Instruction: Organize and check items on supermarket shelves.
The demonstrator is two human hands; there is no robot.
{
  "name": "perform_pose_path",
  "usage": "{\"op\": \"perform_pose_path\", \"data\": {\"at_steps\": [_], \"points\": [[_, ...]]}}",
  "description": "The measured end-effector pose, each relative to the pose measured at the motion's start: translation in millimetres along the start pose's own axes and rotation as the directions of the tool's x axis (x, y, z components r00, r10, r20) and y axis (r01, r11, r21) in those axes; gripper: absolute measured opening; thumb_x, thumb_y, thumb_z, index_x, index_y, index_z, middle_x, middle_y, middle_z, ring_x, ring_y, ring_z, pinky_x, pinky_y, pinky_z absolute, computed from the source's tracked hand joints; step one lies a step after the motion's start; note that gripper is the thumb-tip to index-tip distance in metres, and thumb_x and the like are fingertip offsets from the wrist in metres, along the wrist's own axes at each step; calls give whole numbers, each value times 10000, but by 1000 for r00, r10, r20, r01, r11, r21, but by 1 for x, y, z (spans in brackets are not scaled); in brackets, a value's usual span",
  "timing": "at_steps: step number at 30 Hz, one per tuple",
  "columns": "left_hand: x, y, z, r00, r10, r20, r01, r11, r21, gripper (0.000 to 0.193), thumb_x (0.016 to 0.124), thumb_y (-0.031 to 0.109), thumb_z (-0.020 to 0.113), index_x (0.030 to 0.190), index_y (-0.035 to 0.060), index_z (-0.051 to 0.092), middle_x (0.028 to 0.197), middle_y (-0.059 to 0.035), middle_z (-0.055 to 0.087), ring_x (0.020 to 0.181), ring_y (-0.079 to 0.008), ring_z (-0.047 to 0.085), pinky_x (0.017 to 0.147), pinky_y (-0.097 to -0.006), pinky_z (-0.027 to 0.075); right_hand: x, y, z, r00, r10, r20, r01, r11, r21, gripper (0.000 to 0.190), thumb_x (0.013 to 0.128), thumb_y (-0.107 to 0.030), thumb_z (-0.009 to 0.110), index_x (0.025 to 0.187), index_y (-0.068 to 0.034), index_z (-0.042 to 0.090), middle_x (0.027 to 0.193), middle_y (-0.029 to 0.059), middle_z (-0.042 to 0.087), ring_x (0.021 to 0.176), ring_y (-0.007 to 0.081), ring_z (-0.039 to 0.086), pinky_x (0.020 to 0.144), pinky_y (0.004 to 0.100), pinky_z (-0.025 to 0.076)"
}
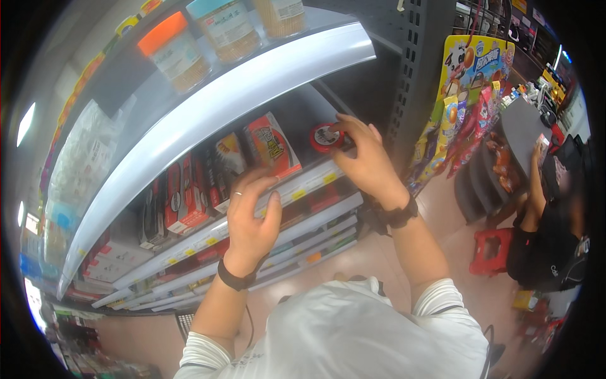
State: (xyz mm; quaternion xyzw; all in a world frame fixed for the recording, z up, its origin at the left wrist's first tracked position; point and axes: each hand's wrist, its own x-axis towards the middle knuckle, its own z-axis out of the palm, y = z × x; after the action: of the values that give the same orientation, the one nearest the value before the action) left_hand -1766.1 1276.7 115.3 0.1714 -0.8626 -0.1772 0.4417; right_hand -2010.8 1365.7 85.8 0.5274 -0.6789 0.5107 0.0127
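Note:
A round red container [326,138] with a dark printed lid lies flat near the right end of a shelf. My right hand [367,154] has its thumb and fingers about the container's right side. To its left stands a red and white carton [273,144] bearing writing. My left hand [255,206], with a ring on one finger, is just in front of that carton's lower corner. Its fingers are apart and slightly blurred; nothing shows in its grasp. Further left are a yellow and white packet [230,152] and black and red boxes [187,199].
Above, a curved white shelf edge [227,90] carries clear toothpick jars [173,52]. Price tags line the lower shelf edge [303,192]. On the right are a perforated post [409,71], hanging sweets [450,118], a red stool [490,251] and another person [539,251].

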Motion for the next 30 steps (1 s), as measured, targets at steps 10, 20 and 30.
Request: {"op": "perform_pose_path", "data": {"at_steps": [10,20,30], "points": [[-11,-15,4,994,113,8,-113,990,81,215,866,-54,686,1070,13,702,1205,-205,710,1174,-384,668,1029,-454,513,-16,-5,-4,990,-139,-20,136,986,-100,244,913,-175,690,1146,-110,724,1428,123,618,1394,327,528,1238,585,244],[-67,-33,24,923,98,371,-106,994,0,206,827,-1,684,1028,28,715,1092,-177,733,985,-403,705,866,-487,578,-106,52,35,983,-138,122,147,987,-64,268,839,-53,708,1107,-62,717,1105,136,704,1140,356,634,1044,477,453],[-60,-50,87,689,-486,538,398,874,280,754,942,237,642,1614,34,367,1231,-355,672,1150,-538,633,988,-545,524,-102,74,70,894,258,367,-212,964,-161,543,955,-234,652,1467,-73,571,1476,177,609,1443,365,498,1270,633,181]]}}
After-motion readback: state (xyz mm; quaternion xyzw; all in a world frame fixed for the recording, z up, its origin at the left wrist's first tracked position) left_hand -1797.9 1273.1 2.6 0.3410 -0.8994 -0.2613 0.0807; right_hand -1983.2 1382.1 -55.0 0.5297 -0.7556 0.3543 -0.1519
